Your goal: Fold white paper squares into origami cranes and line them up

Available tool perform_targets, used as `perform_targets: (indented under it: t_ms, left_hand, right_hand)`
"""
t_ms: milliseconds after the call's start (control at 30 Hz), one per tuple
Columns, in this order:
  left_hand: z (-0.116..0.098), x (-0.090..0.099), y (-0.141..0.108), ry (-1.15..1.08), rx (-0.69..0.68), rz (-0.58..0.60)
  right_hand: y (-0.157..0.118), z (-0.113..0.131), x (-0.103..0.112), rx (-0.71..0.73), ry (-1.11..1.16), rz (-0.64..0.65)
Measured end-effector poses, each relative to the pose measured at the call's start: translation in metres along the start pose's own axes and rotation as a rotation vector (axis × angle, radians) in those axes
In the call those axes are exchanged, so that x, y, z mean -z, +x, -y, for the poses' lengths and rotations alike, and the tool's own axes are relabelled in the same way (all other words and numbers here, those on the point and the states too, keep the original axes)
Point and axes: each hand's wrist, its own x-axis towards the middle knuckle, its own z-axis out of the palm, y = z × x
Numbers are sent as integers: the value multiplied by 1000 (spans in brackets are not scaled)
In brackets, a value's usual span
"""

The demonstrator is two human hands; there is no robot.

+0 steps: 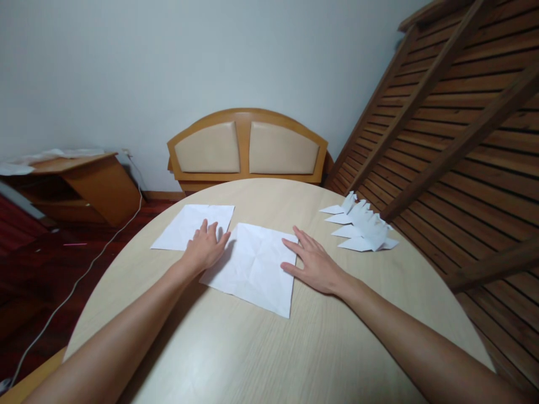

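A creased white sheet of paper (256, 266) lies unfolded on the round table, turned slightly askew. My right hand (314, 261) rests at its right edge, fingers spread, the fingertips on or just over the paper. Over the sheet's left edge is my left hand (205, 246), its fingers apart and nothing in its grasp; whether it touches the paper I cannot tell. Behind that hand lies a second white sheet (181, 229), flat and partly covered by the fingers. Several folded white paper figures (362, 227) stand in a close row on the right.
The pale round table (236, 359) fills the foreground. Beyond it stands a headboard (246, 147) with two cream panels against the wall. A slatted wooden frame (455, 134) leans at the right. A wooden desk (92, 185) and a white cable (80, 278) are at the left.
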Motion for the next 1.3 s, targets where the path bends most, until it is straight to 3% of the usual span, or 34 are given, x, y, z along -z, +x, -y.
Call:
perform_targets:
  t_ms: [133,200,300,367,433,500,633,833,1300]
  left_hand:
    - [14,1,10,76,102,-15]
    - [11,2,8,120,55,-65]
    - [-7,2,-6,96,-334,-117]
    - [-25,-1,-22,33,-575,-27]
    - [-44,-5,-39,19,-665,67]
    - [-59,-10,-55,4,-678,144]
    - [-71,-19,-69,-13,-707,194]
    - [-64,-23,-56,48,-620,194]
    - [-59,-24,-47,144,-578,195]
  right_hand:
    - [-3,-1,9,20,-74,165]
    - [-4,-8,14,52,-84,204]
    - [-4,-16,22,74,-133,167]
    - [-5,-12,24,93,-179,100]
    - [-6,0,24,129,-181,59]
    - [-8,16,21,148,-124,59]
    - [-10,30,9,188,-22,207]
    - [3,8,3,66,-68,187]
    - [5,-8,8,109,-84,129]
